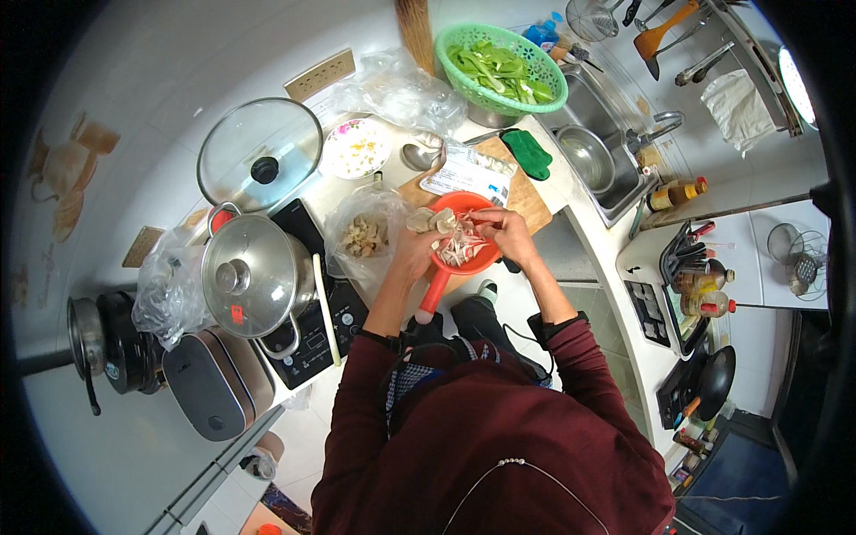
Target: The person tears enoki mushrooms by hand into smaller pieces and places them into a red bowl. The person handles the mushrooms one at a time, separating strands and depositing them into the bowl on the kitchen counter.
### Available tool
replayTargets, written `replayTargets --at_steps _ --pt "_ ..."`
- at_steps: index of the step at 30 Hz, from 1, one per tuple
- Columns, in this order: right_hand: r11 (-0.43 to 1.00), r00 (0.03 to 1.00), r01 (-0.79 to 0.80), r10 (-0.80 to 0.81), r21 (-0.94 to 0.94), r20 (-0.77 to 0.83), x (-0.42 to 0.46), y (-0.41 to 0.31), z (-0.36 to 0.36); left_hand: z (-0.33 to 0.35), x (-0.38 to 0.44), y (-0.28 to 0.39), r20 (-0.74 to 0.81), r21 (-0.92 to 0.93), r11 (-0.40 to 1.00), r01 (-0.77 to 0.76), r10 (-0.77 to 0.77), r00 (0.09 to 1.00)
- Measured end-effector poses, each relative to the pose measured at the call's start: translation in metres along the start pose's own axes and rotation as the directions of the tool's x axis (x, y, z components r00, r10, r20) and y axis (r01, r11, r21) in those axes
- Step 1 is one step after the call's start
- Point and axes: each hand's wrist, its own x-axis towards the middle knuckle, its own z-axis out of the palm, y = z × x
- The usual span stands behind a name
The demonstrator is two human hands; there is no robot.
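A red plastic scoop (479, 263) with a long handle holds pale torn mushroom strips (461, 249). At its left rim, my left hand (416, 251) holds several whitish mushroom caps (430, 219). The fingers of my right hand (508, 234) reach over the scoop's right rim and bend down at the strips; whether they pinch a piece is hidden. Beneath the scoop lies a wooden cutting board (528, 190) with a printed food packet (468, 175) on it. Left of my left hand, a clear plastic bag (334, 224) contains brownish pieces (364, 236).
At left, a lidded steel pot (251, 277) stands by an induction cooktop (314, 341); a glass lid (261, 154) leans behind. A floral plate (356, 148), a green basket of leafy greens (501, 70) and a green cloth (527, 154) sit farther back. The sink (588, 87) holds a metal bowl (585, 158).
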Motion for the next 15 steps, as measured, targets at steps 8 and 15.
replayTargets --at_steps 8,15 --pt "0.918 0.936 0.347 -0.328 -0.191 0.123 -0.01 -0.056 0.022 0.012 -0.001 0.012 -0.011 -0.103 0.988 0.117 -0.119 0.993" --pt "0.985 0.994 0.076 -0.088 0.152 0.071 -0.004 -0.028 0.014 -0.003 -0.004 0.004 0.045 0.045 0.999 0.0 -0.002 0.999"
